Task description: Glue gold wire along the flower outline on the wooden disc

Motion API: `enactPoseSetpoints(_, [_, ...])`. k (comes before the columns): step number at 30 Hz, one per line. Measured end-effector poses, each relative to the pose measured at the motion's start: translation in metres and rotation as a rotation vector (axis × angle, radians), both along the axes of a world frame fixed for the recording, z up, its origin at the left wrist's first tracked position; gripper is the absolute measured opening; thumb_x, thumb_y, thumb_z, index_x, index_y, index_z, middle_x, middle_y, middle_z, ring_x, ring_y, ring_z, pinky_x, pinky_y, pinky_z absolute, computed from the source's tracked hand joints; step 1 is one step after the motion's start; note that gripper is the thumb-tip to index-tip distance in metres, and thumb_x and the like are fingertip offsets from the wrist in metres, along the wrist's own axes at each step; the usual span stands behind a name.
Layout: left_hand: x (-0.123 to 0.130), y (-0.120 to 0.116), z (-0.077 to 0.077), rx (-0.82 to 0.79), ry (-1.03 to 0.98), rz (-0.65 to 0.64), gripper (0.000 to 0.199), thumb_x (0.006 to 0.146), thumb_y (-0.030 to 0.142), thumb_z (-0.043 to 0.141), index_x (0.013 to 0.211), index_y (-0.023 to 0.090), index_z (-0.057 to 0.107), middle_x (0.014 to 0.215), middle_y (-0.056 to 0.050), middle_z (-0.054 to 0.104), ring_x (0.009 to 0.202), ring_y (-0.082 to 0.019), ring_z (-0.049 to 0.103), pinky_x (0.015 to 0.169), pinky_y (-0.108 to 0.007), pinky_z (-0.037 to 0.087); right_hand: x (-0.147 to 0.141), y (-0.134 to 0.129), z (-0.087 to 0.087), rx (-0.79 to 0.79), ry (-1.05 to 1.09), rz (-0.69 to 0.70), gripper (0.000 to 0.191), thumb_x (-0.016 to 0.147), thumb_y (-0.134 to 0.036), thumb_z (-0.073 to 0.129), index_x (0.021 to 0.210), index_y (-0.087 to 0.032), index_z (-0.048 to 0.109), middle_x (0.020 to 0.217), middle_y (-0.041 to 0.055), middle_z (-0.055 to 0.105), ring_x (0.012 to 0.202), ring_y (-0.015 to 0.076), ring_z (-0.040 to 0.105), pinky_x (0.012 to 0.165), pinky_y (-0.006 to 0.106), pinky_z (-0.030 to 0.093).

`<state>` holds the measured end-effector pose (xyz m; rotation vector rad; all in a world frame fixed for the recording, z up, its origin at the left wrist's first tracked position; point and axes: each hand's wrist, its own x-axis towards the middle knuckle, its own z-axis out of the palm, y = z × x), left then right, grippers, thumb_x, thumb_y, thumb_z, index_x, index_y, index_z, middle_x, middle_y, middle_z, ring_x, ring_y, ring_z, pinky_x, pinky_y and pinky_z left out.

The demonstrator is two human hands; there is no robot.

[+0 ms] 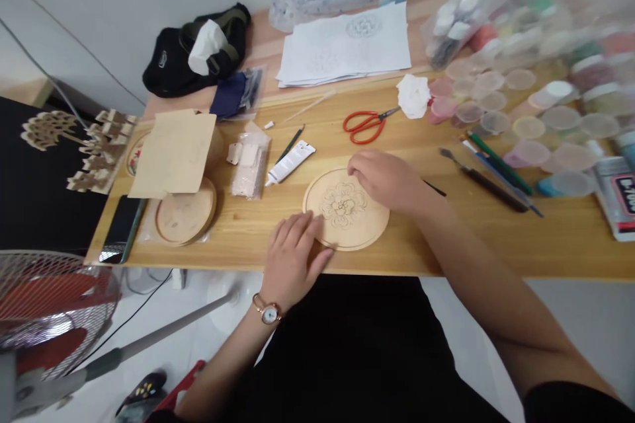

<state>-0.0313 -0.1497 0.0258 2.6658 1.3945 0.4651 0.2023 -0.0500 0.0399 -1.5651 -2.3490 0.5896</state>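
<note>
A round wooden disc (330, 234) with a flower outline drawn in its middle lies flat near the table's front edge. My left hand (292, 251) rests at its left rim, fingers stretched out and the thumb touching the lower edge. Over the upper right of the disc is my right hand (380, 175), its fingers curled together and pointing down. What those fingers hold, if anything, is hidden. Behind the right wrist a thin dark stick (435, 188) pokes out; whether it reaches the hand I cannot see.
Red-handled scissors (364, 127), a white tube (291, 163) and a dark pencil (290, 144) lie beyond the disc. Rightward are a palette knife (483, 180), brushes and several paint cups (528, 153). Stacked wooden discs (186, 215) stand left. Printed sheets (342, 46) lie at the back.
</note>
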Motion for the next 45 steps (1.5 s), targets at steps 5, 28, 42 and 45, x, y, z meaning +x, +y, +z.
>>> enactPoseSetpoints(5, [-0.006, 0.023, 0.004, -0.110, -0.075, -0.065, 0.046, 0.099, 0.041, 0.046, 0.140, 0.020, 0.042, 0.142, -0.017, 0.051, 0.132, -0.030, 0.050, 0.104, -0.051, 0.049, 0.008, -0.002, 0.007, 0.028, 0.039, -0.100, 0.025, 0.090, -0.012, 0.037, 0.097, -0.015, 0.061, 0.097, 0.0116, 0.065, 0.091, 0.0234, 0.056, 0.075, 0.033, 0.036])
enactPoseSetpoints(28, [0.032, 0.131, 0.003, 0.526, -0.310, -0.252, 0.009, 0.090, 0.019, 0.059, 0.098, 0.018, 0.063, 0.083, -0.004, 0.070, 0.078, -0.018, 0.057, 0.072, -0.033, 0.045, 0.002, -0.007, 0.001, 0.481, 0.313, 0.060, 0.016, 0.090, -0.012, 0.051, 0.100, -0.022, 0.058, 0.092, 0.0060, 0.068, 0.087, 0.0191, 0.063, 0.077, 0.033, 0.051])
enactPoseSetpoints(42, [0.038, 0.126, -0.009, 0.461, -0.239, -0.226, 0.020, 0.090, 0.023, 0.052, 0.072, 0.020, 0.060, 0.071, -0.003, 0.063, 0.069, -0.018, 0.051, 0.063, -0.034, 0.037, -0.009, -0.013, -0.010, 0.370, 0.321, -0.007, 0.019, 0.093, -0.020, 0.051, 0.101, -0.020, 0.069, 0.088, 0.0019, 0.075, 0.074, 0.0133, 0.067, 0.066, 0.026, 0.051])
enactPoseSetpoints(45, [0.038, 0.128, -0.012, 0.483, -0.193, -0.219, 0.025, 0.091, 0.026, 0.052, 0.068, 0.019, 0.059, 0.067, -0.003, 0.061, 0.067, -0.018, 0.050, 0.061, -0.034, 0.036, -0.010, -0.014, -0.009, 0.337, 0.294, -0.037, 0.019, 0.093, -0.021, 0.052, 0.101, -0.021, 0.070, 0.090, 0.0015, 0.076, 0.069, 0.0122, 0.066, 0.063, 0.026, 0.049])
